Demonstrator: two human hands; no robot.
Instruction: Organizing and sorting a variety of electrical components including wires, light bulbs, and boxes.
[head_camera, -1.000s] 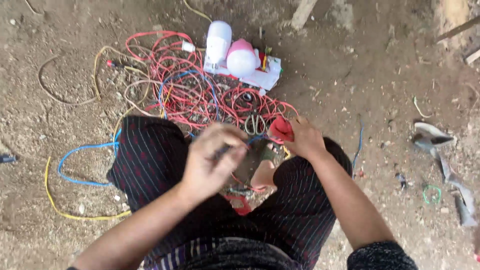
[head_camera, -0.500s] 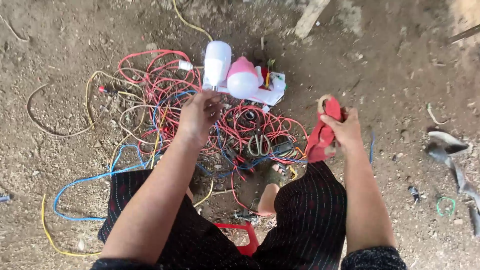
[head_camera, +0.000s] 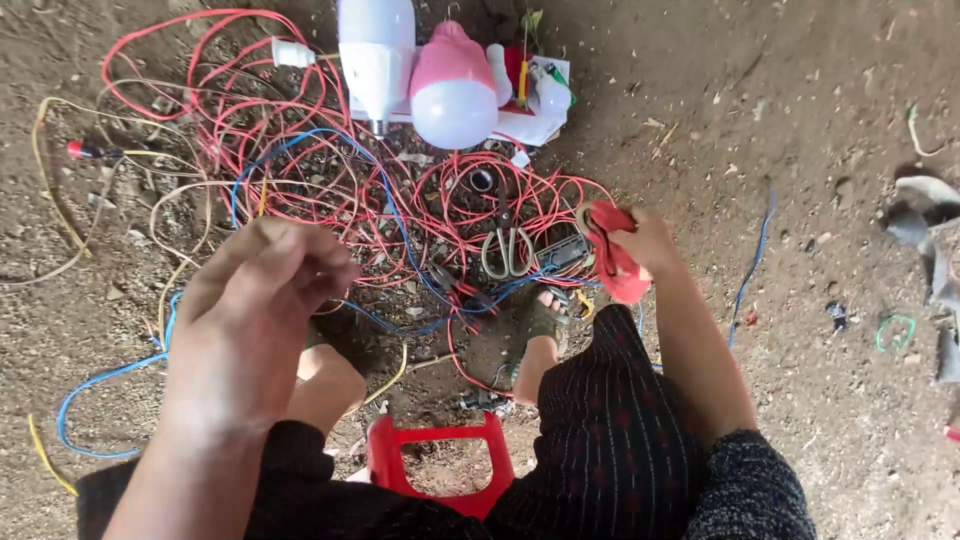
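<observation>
Right hand (head_camera: 645, 243) was closed on a floppy red rubbery strip (head_camera: 612, 262), just right of the tangled red & blue wire pile (head_camera: 330, 180). Left hand (head_camera: 262, 310) hovered loosely curled, empty, above the pile. White card package (head_camera: 535, 118) w/ pink-capped bulb (head_camera: 455, 88) at top edge. Bare dirt floor (head_camera: 800, 120) open to the right.

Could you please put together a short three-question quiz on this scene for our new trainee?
1. True or false: the right hand holds a red tool.
2. Which bulb lies right of the white bulb: A pink-topped, B blue, C green?
3. What lies on the dirt ground under the raised left hand?

Key: 1 true. 2 A. 3 A tangle of wires, mostly red.
</observation>
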